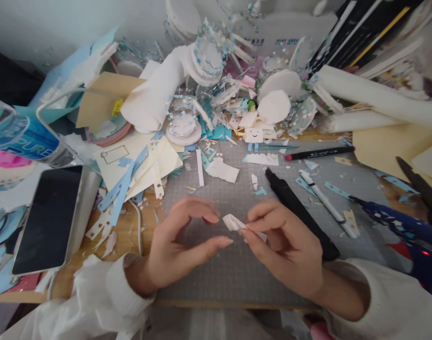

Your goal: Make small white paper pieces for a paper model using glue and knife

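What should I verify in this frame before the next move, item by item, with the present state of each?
1. Right hand has a grip on the folded white paper strip: ok, pinched.
2. Left hand is free: ok, open beside the strip and holding nothing.
3. Scissors are away from both hands: ok, over at the right edge.
4. Glue gun shows no lit indicator: not ok, its red light is on.
5. Cutting mat is free of paper scraps: not ok, several lie on it.
6. Water bottle is capped: cannot tell, its end is out of frame.
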A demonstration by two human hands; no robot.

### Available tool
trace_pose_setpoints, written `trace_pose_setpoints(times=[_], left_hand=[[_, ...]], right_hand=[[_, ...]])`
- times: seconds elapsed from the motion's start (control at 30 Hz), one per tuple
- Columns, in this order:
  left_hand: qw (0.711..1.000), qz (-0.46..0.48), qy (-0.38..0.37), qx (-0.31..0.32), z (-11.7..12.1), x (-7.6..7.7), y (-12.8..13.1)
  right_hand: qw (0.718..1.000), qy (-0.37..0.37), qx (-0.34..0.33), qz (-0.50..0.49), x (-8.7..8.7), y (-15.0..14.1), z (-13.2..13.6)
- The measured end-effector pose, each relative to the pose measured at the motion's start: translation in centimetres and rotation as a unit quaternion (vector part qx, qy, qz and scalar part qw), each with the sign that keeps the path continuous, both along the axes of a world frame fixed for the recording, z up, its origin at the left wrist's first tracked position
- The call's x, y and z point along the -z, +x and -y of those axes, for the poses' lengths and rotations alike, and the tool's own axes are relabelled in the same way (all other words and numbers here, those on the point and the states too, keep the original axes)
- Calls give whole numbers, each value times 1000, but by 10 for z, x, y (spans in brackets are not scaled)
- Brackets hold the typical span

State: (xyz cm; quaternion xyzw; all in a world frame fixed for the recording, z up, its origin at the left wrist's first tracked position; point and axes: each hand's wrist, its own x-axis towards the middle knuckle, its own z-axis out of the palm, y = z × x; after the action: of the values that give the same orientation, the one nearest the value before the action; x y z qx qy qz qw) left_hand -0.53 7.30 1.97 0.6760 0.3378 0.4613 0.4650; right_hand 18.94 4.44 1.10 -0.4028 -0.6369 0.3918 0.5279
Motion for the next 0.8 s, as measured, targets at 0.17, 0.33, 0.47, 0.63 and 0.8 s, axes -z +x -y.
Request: trace_pose_setpoints(times=[0.17, 0.33, 0.47, 0.63, 0.8], left_hand=[[996, -57, 72, 12, -1, -3, 0], [995, -66, 66, 18, -1, -7, 1], [996, -69, 57, 10, 0, -6, 0], [997, -59, 48, 10, -1, -5, 1], [996, -76, 50, -1, 0, -4, 3]], right_hand=[[997, 44, -26, 51, -4, -1, 1], [998, 42, -20, 50, -6, -1, 1], [997, 49, -19, 54, -5, -1, 0], [992, 73, -40, 90, -10, 3, 1], [989, 88, -43, 109, -10, 4, 1]])
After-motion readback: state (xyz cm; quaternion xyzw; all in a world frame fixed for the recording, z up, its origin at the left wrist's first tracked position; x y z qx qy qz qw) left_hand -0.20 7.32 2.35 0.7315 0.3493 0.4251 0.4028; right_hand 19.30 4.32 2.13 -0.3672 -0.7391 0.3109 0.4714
